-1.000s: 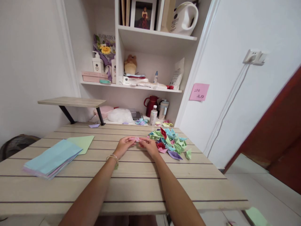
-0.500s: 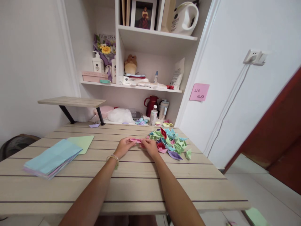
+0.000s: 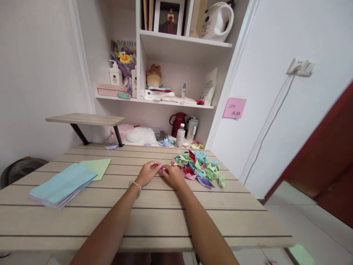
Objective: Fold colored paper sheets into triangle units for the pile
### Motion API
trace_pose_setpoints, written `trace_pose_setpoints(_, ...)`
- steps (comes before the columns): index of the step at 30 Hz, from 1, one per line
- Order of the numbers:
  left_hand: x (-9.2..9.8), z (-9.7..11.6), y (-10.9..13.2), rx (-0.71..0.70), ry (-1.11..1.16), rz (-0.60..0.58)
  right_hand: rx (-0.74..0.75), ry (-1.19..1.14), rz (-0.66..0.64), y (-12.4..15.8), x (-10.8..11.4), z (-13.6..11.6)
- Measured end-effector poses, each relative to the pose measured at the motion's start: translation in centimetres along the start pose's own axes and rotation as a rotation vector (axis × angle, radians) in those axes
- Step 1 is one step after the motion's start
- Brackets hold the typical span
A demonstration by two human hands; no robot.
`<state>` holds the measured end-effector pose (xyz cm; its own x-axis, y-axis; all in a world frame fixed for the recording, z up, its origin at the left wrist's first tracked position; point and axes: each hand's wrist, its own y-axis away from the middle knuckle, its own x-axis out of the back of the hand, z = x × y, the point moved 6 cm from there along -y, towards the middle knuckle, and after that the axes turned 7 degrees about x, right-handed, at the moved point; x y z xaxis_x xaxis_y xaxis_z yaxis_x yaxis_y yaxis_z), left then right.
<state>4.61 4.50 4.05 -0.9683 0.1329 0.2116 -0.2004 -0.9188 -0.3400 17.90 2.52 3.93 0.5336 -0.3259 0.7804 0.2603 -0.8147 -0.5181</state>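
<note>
Seen from the head, pinching a small piece of pink paper (image 3: 160, 168) between thumb and fingers of the left hand (image 3: 148, 173) and, at its other end, of the right hand (image 3: 174, 176). Holding it over the middle of the table (image 3: 154, 219), fingertips almost meeting; mostly hidden by the fingers, too small to make out in shape. Wearing a bracelet (image 3: 137, 187) on the left wrist.

Just beyond the right hand, a heap of paper boats (image 3: 212, 167) in green, blue, red and pink, with a purple boat (image 3: 205, 182) at its near edge and a pale green boat (image 3: 221, 181) at its right. Well off to the left, a stack of paper (image 3: 62, 186) with blue on top, overlapping a green sheet (image 3: 100, 166). At the back, beside the leg of a small stand (image 3: 85, 119), a flat purple piece (image 3: 110, 147). Behind the heap, a bottle (image 3: 180, 136), a red jug (image 3: 178, 124) and a cup (image 3: 192, 129).
</note>
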Motion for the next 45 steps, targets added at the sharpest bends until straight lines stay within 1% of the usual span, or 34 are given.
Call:
trace_pose_setpoints(3, -0.5, 0.0, 0.2, -0.005, 0.01, -0.033, -0.012, -0.022, 0.02, 0.0, 0.0, 0.1)
trace_pose_setpoints(6, -0.6, -0.2, 0.2, 0.019, 0.052, -0.033, 0.0, -0.086, 0.055, -0.1, -0.2, 0.2)
trace_pose_setpoints(11, -0.3, -0.9, 0.1, 0.06, 0.105, 0.087, -0.005, -0.192, 0.134, -0.4, -0.6, 0.4)
trace_pose_setpoints(13, -0.2, -0.8, 0.1, 0.051, 0.086, 0.105, -0.007, -0.257, 0.145, -0.5, -0.7, 0.3)
trace_pose_setpoints(17, -0.7, -0.6, 0.2, 0.035, 0.073, 0.056, -0.034, -0.322, 0.152, -0.4, -0.7, 0.2)
trace_pose_setpoints(21, -1.3, -1.1, 0.2, 0.038, 0.083, 0.025, -0.017, -0.346, 0.14, -0.4, -0.9, -0.2)
trace_pose_setpoints(23, -1.3, -1.6, 0.1, 0.041, 0.058, 0.059, -0.015, -0.331, 0.128, -0.4, -1.1, -0.4)
trace_pose_setpoints(27, -0.3, -2.6, 0.0, 0.1, -0.035, 0.195, 0.006, -0.285, 0.093, -0.4, -1.6, -1.1)
trace_pose_setpoints(30, 0.5, -2.8, 0.1, 0.14, -0.103, 0.272, 0.036, -0.283, 0.072, -0.4, -1.8, -1.7)
trace_pose_setpoints(32, 0.8, -2.8, 0.2, 0.16, -0.122, 0.298, 0.039, -0.31, 0.073, -0.5, -1.9, -1.8)
trace_pose_setpoints(35, 0.5, -2.6, 0.0, 0.155, -0.05, 0.25, 0.005, -0.42, 0.101, -0.5, -1.9, -1.4)
trace_pose_setpoints(37, 0.1, -2.4, -0.2, 0.144, 0.08, 0.194, -0.033, -0.517, 0.136, -0.6, -1.9, -0.7)
trace_pose_setpoints(40, -0.4, -2.3, -0.4, 0.151, 0.254, 0.129, -0.078, -0.632, 0.225, -0.6, -1.7, 0.4)
trace_pose_setpoints(42, -0.4, -2.3, -0.6, 0.173, 0.295, 0.098, -0.107, -0.713, 0.269, -0.7, -1.6, 1.1)
trace_pose_setpoints(45, -0.5, -2.7, -0.7, 0.232, 0.344, 0.038, -0.17, -0.882, 0.267, -0.7, -1.9, 1.9)
